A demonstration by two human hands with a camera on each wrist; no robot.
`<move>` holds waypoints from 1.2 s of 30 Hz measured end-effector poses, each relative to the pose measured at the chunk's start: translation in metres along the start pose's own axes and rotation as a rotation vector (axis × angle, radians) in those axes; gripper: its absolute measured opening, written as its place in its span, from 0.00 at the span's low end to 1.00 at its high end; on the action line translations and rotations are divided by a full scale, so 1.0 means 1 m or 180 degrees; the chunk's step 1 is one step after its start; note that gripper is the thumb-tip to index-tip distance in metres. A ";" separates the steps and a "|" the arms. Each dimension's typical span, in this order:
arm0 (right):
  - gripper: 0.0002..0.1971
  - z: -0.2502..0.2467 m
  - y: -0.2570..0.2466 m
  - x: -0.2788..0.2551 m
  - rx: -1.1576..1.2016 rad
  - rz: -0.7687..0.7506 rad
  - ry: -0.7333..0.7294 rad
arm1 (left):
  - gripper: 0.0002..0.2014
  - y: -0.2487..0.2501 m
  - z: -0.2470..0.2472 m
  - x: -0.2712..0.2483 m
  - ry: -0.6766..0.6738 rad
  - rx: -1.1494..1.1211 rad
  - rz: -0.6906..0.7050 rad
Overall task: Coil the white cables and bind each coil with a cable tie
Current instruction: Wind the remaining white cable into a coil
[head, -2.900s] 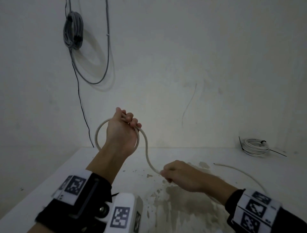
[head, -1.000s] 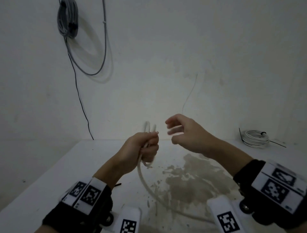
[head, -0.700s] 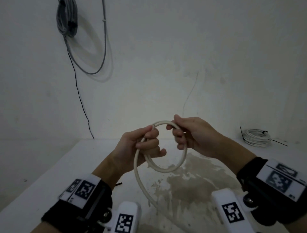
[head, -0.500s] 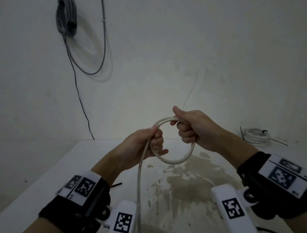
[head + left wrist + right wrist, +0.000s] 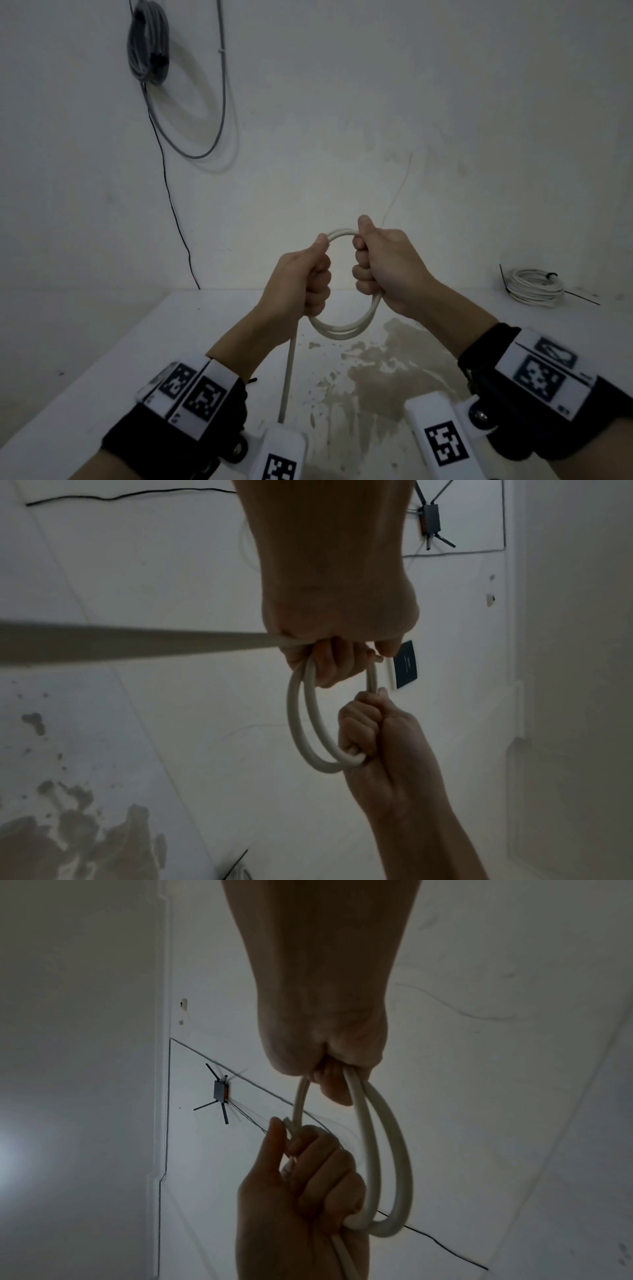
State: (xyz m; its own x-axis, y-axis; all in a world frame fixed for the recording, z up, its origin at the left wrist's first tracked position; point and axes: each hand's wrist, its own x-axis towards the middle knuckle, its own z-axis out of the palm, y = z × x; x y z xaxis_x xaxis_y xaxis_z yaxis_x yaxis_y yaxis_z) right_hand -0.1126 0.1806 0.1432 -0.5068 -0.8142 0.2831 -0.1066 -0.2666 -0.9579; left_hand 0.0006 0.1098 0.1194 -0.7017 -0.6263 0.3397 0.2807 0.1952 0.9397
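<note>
A white cable is wound into a small coil of two turns, held upright above the table between both hands. My left hand grips the coil's left side, thumb on top. My right hand grips the right side, fingers curled round both strands. The loose tail drops straight down from my left fist toward the near table edge. In the left wrist view the two strands run from my left hand to my right hand. The right wrist view shows the same coil.
A bound white coil with a black tie lies at the back right of the white table, which has a brown stain. A grey cable bundle hangs on the wall, with a black wire running down.
My right hand came back to the cable and took hold of the loop. The coil went from one turn to two, and the two hands drew closer together.
</note>
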 end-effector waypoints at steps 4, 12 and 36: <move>0.28 -0.001 0.008 -0.002 0.0823 0.0374 -0.0399 | 0.24 0.006 -0.004 0.001 0.0404 -0.0455 0.0224; 0.27 0.011 0.072 -0.045 0.0758 0.1618 -0.2254 | 0.25 0.023 -0.011 0.007 0.1037 -0.1121 0.0583; 0.18 -0.049 0.015 0.010 -0.0910 0.0796 0.0453 | 0.22 0.000 -0.034 -0.006 0.0706 0.1966 0.1394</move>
State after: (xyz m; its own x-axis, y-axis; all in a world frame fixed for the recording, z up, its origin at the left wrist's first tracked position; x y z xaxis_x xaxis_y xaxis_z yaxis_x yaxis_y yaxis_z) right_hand -0.1616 0.1936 0.1290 -0.6587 -0.7508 0.0493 -0.1885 0.1012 -0.9768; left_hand 0.0270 0.0873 0.1160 -0.4460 -0.5187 0.7294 0.0411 0.8022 0.5956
